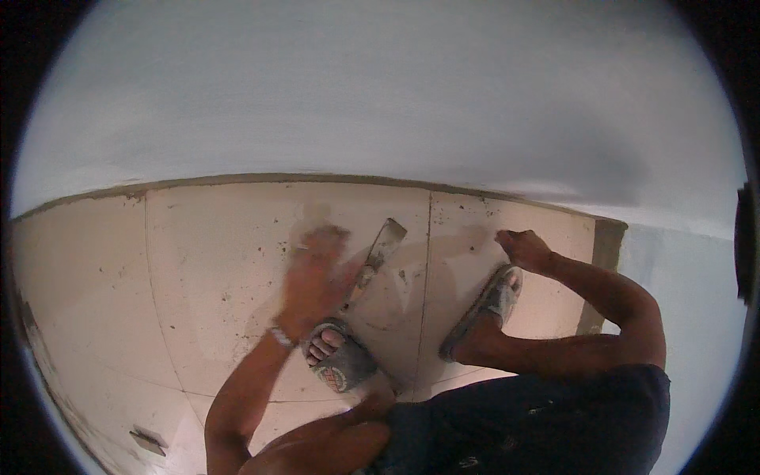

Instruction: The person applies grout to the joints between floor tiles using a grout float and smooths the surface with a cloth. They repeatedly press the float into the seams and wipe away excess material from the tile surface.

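From my end I see a long, narrow grey-metal scraper [386,240] lying on the cream tiled floor [222,261], short of its edge along the pale blue-grey wall [380,95]. It sits just right of the left hand [317,273], the nearer one, its long axis slanting from the grey left sandal [348,368] up toward that edge. Blur keeps me from telling whether those fingers spread or touch the handle. The right hand [524,249] is curled narrow, its palm hidden.
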`<state>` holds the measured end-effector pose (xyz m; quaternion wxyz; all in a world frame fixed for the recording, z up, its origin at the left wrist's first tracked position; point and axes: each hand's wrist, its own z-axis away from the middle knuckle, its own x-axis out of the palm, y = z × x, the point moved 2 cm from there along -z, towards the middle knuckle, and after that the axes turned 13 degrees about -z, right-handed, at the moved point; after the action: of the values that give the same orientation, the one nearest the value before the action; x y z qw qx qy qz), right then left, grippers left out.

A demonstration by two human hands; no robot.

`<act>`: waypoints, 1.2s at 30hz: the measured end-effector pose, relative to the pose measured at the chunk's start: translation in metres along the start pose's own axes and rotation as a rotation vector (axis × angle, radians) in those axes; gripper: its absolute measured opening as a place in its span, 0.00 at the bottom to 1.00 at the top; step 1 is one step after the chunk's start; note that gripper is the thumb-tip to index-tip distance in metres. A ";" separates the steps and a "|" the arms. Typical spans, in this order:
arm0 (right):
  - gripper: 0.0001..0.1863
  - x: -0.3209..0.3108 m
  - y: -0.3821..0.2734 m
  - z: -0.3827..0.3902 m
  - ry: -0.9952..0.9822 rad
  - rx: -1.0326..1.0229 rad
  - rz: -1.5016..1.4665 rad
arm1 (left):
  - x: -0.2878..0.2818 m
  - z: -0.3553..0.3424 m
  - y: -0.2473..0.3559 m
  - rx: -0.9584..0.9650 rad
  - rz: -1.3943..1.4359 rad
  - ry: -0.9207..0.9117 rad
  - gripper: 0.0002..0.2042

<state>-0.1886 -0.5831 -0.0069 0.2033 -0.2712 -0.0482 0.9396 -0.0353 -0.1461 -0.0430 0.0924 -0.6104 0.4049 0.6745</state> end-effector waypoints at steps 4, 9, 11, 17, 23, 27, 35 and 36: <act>0.30 0.003 -0.017 -0.026 0.337 -0.425 0.186 | 0.041 -0.006 0.075 -0.027 -0.045 -0.285 0.30; 0.34 -0.011 -0.109 -0.067 0.424 -0.893 0.372 | 0.027 0.016 0.041 -0.255 -0.017 -0.103 0.30; 0.37 -0.009 -0.134 -0.097 0.354 -0.931 0.344 | -0.011 0.023 0.018 -0.528 0.404 -0.007 0.29; 0.39 -0.021 -0.269 -0.150 0.316 -1.127 0.364 | -0.071 0.130 -0.090 -1.124 0.919 0.674 0.12; 0.36 0.002 -0.430 -0.188 0.627 -1.286 0.146 | -0.066 0.241 -0.100 -1.511 0.758 1.029 0.11; 0.36 0.065 -0.511 -0.193 0.071 -1.464 -0.099 | -0.060 0.326 -0.076 -1.580 0.541 1.051 0.12; 0.40 0.039 -0.537 -0.199 0.512 -1.316 0.186 | -0.007 0.568 -0.008 -1.857 0.103 0.558 0.22; 0.41 0.030 -0.550 -0.208 0.545 -1.286 0.242 | -0.002 0.560 -0.005 -1.794 -0.052 0.588 0.24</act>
<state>0.0943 -0.0730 -0.0877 -0.0980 -0.5665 -0.5104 0.6396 -0.4509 0.2273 -0.0843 -0.5025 -0.6081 -0.2720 0.5512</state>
